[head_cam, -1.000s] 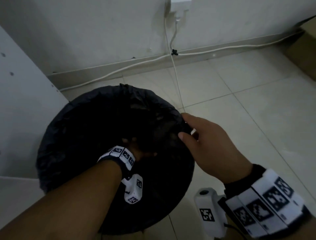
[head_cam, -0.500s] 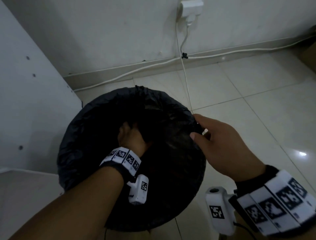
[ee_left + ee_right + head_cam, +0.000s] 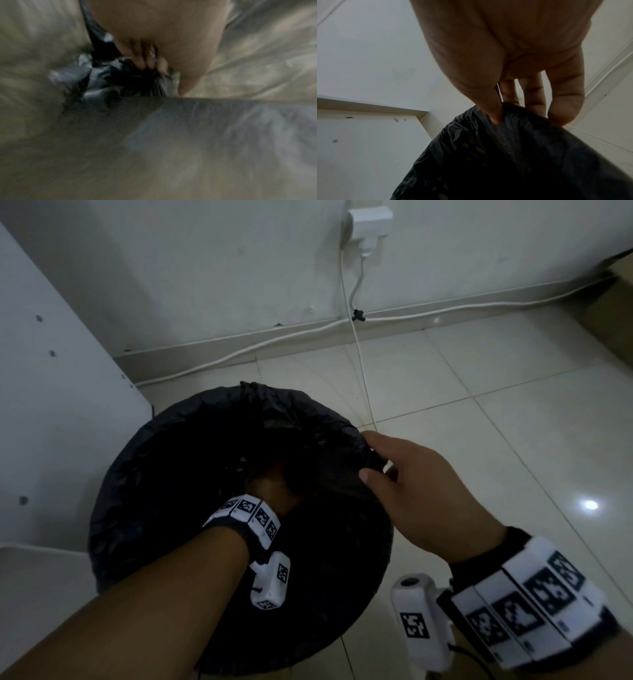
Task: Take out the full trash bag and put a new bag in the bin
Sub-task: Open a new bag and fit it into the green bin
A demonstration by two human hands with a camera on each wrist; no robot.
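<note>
we see a round bin (image 3: 113, 542) standing upright on the tiled floor (image 3: 479, 440), mouth facing up toward the head camera, long axis vertical. it sits beside a white panel (image 3: 51, 405) on the left and near the wall (image 3: 205, 268). a black trash bag (image 3: 164, 446) lines it, its edge folded over the rim all round and hanging down the outside; a small bunched knot of plastic sticks up at the far edge.

our left hand (image 3: 274, 491) reaches down into the bin's mouth, forearm coming in from the lower left, wrist bent downward. in the left wrist view, very blurred, the fingers (image 3: 145, 60) point down, close together, into crumpled black plastic at the bottom; we cannot tell whether they clamp it or just press on it.

our right hand (image 3: 411, 491) is at the bin's right rim, palm down, forearm coming in from the lower right. the right wrist view shows the thumb (image 3: 494, 115) pressed on top of the bag's folded edge and the other fingers (image 3: 565, 105) curled down behind it, so the plastic is pinched between thumb and fingers.

a white cable (image 3: 363, 371) runs from a wall socket (image 3: 370, 220) down across the floor past the bin; another cable follows the skirting. a brown cardboard edge (image 3: 609, 313) shows at far right.
</note>
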